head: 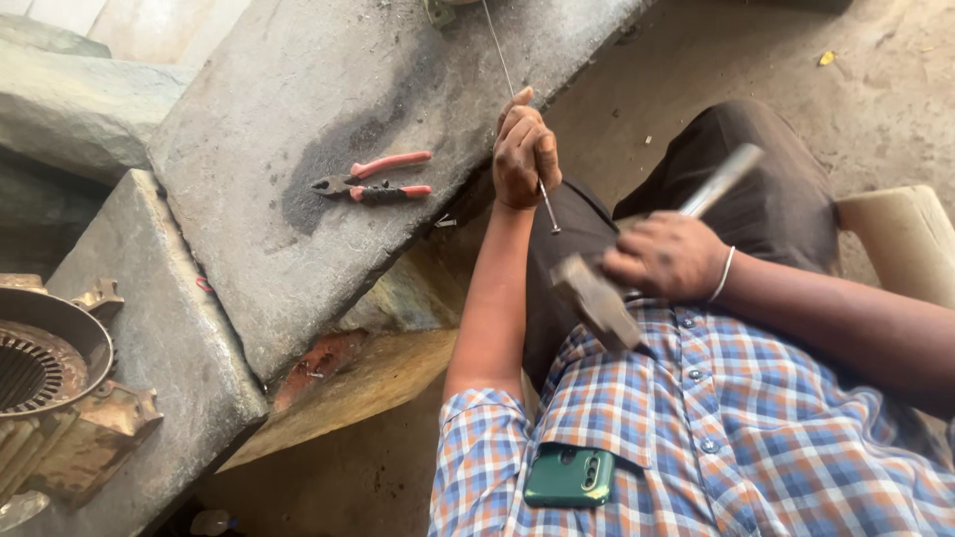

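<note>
The steel-headed hammer with a metal handle (637, 264) lies raised in the right hand (668, 257), grip closed around its neck. At eleven o'clock, the left hand (524, 154) pinches a thin straight wire (525, 124) taut. Farther off at ten o'clock, red-handled pliers (373, 177) rest on the grey stone slab (298, 89). Judged: straightening the wire; next calls for a measured strike.

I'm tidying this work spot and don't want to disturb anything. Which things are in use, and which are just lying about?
In use:
left hand pinching the thin wire
right hand gripping the hammer

Lying about:
red-handled pliers on the stone slab
rusty motor housing
green phone in the shirt pocket
</note>
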Demonstrator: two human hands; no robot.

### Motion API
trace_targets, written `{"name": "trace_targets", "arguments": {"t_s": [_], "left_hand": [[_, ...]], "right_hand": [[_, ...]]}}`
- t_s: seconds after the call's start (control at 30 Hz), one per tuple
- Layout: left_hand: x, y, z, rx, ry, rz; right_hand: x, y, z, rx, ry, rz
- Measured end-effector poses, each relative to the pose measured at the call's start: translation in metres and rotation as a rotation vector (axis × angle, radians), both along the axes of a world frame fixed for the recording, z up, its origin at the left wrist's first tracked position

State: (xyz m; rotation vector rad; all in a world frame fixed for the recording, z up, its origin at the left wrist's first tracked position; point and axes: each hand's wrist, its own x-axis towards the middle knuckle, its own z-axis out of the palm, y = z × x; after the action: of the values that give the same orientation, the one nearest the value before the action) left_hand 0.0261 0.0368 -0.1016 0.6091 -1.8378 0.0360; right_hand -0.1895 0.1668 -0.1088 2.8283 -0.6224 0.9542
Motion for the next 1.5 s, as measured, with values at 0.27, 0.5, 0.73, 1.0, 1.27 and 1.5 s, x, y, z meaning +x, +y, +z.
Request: {"name": "trace_targets", "arguments": {"t_s": [0.27,0.5,0.73,1.0,1.27,1.5], "left_hand": [[0.001,-0.010,-0.007,0.011,0.031,-0.018],[0.000,-0.015,-0.003,0.055,-0.008,0.032],[0.002,-0.023,-0.003,0.093,0.007,0.081],[0.003,-0.032,0.006,0.185,-0.056,0.168],[0.010,-0.027,-0.008,0.141,-0.223,0.225],[-0.010,0.082,0.001,-0.025,-0.157,-0.098]], "right_hand": [[0.006,-0.003,0.007,0.218,0.056,-0.185],[0.003,-0.006,0.008,0.143,-0.030,-0.083],[0.005,-0.011,0.009,0.144,0.003,-0.187],[0.007,-0.024,0.026,0.131,-0.146,-0.125],[-0.011,-0.010,0.024,0.317,-0.131,-0.266],[-0.049,0.009,0.001,0.273,-0.153,-0.225]]}}
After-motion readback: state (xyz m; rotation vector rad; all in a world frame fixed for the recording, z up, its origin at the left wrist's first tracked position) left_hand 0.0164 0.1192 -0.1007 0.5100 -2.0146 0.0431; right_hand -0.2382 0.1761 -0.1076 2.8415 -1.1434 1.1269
